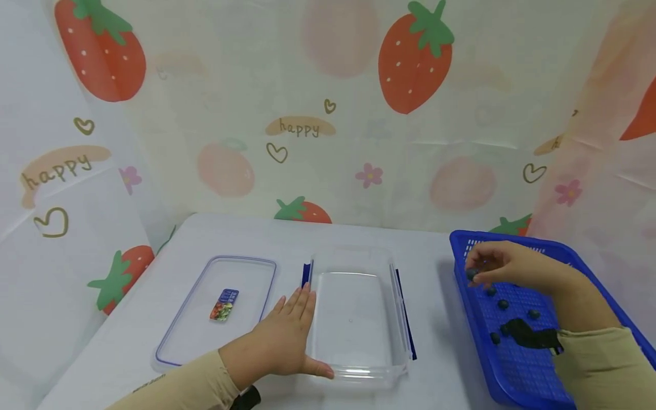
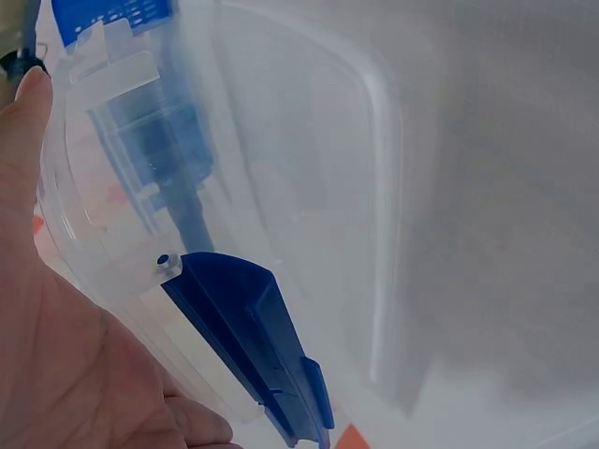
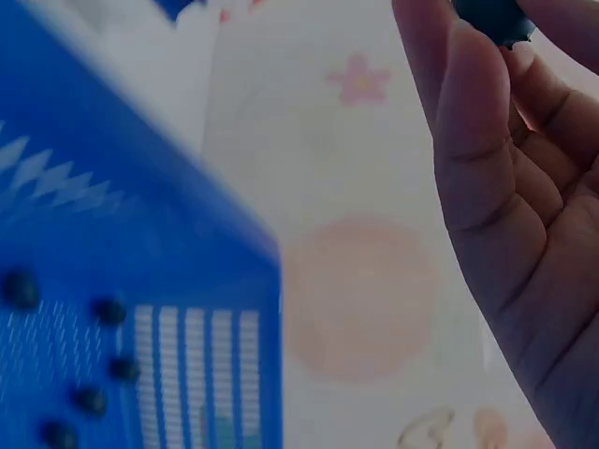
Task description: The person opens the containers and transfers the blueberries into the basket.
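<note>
My left hand (image 1: 284,336) rests with straight, spread fingers against the left side of a clear rectangular plastic container (image 1: 353,370), the thumb at its near corner. Blue locking flaps, one of them a blue side flap (image 2: 248,327), hang open along its sides. Over the far left part of a blue mesh basket (image 1: 476,336), my right hand (image 1: 507,266) pinches a blueberry (image 3: 493,17) between thumb and fingertips. Several more blueberries (image 1: 503,304) lie scattered on the basket floor below. Part of the basket is hidden behind the right forearm.
Left of the container a clear lid (image 1: 179,336) with a blue rim lies flat, a small printed label (image 1: 224,304) on it. All stand on a white-covered table (image 1: 430,296). A strawberry-patterned curtain (image 1: 236,85) encloses the back and sides.
</note>
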Demonstrator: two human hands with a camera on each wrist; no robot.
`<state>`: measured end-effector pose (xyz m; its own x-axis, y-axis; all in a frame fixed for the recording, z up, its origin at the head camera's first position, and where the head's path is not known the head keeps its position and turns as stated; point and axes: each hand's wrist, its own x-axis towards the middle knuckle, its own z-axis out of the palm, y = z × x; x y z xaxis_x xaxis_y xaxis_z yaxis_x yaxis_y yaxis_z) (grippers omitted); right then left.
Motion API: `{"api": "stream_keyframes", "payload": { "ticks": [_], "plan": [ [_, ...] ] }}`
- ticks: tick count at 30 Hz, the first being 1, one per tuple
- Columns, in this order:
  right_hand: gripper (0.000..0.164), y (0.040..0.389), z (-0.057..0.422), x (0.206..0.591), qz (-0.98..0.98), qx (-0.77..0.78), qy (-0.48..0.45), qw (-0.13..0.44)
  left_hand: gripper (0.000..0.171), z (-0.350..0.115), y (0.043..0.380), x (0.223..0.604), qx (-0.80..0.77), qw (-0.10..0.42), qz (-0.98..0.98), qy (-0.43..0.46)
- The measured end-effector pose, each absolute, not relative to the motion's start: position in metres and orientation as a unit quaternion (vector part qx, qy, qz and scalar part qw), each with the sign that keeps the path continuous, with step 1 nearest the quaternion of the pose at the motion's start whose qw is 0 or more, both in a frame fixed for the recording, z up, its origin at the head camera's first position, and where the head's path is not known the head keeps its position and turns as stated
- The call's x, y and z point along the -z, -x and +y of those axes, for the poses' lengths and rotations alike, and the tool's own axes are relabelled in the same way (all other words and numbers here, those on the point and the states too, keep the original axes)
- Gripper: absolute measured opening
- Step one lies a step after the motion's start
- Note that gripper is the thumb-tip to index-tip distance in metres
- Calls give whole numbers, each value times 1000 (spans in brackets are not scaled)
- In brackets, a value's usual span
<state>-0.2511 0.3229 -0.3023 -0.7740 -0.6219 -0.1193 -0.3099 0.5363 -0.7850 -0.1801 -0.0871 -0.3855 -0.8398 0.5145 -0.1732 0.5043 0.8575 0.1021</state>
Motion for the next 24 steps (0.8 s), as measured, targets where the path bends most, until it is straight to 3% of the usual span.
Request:
{"api": "stream_keyframes", "payload": {
  "ticks": [6, 24],
  "plan": [
    [18, 231, 379, 320, 871, 389, 253, 161, 131, -87, 180, 388, -29, 94, 959, -265],
    [26, 199, 459, 363, 921, 341, 11, 186, 131, -87, 181, 389, -36, 91, 959, -265]
  ]
}}
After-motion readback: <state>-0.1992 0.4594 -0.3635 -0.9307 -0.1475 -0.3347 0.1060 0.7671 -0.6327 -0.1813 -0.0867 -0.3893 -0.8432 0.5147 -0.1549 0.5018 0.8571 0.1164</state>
